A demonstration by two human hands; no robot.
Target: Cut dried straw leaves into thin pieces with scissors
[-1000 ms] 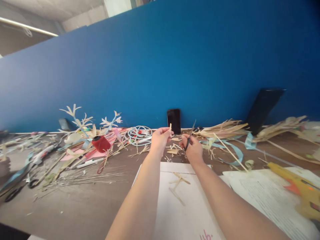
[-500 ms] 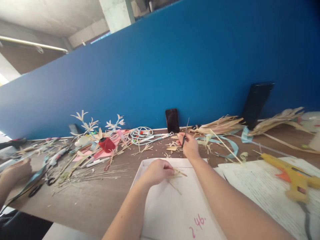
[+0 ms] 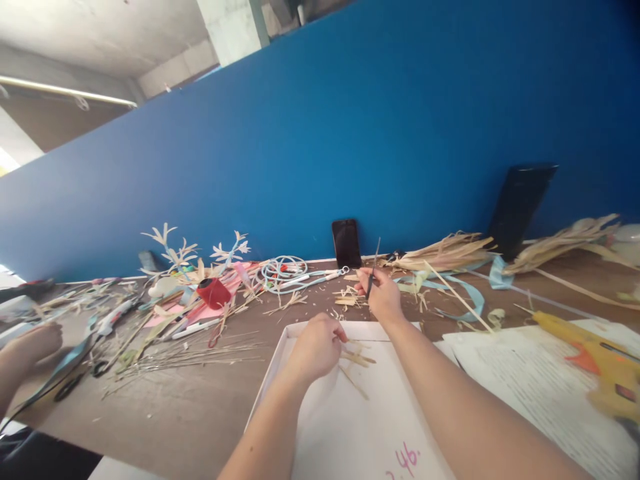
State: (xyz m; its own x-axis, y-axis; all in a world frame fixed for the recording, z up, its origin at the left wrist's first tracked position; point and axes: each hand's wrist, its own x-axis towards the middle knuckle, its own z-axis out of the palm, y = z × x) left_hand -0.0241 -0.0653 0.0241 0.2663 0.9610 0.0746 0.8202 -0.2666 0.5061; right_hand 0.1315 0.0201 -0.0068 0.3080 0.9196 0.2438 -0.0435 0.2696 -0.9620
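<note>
My right hand (image 3: 384, 295) is closed around a pair of dark scissors (image 3: 371, 283), whose thin blades point up toward the blue partition. It is just beyond the far edge of a shallow white box lid (image 3: 350, 427). My left hand (image 3: 318, 348) is above the lid with its fingers curled together. Whatever may be between its fingertips is hidden. Several pale straw strips (image 3: 359, 359) lie on the lid just right of those fingertips. More straw scraps (image 3: 350, 297) are scattered on the table beside my right hand.
A phone (image 3: 346, 243) leans on the blue partition (image 3: 300, 153). At right are a yellow glue gun (image 3: 595, 353), printed sheets (image 3: 530, 380) and straw bundles (image 3: 450, 252). Wires (image 3: 200, 357), a red thread spool (image 3: 213, 293) and scissors (image 3: 70, 387) lie left, near another person's hand (image 3: 37, 347).
My left hand has lifted slightly away from the straw strips, which now look less blurred. The right hand keeps its hold on the scissors. The view has shifted slightly.
</note>
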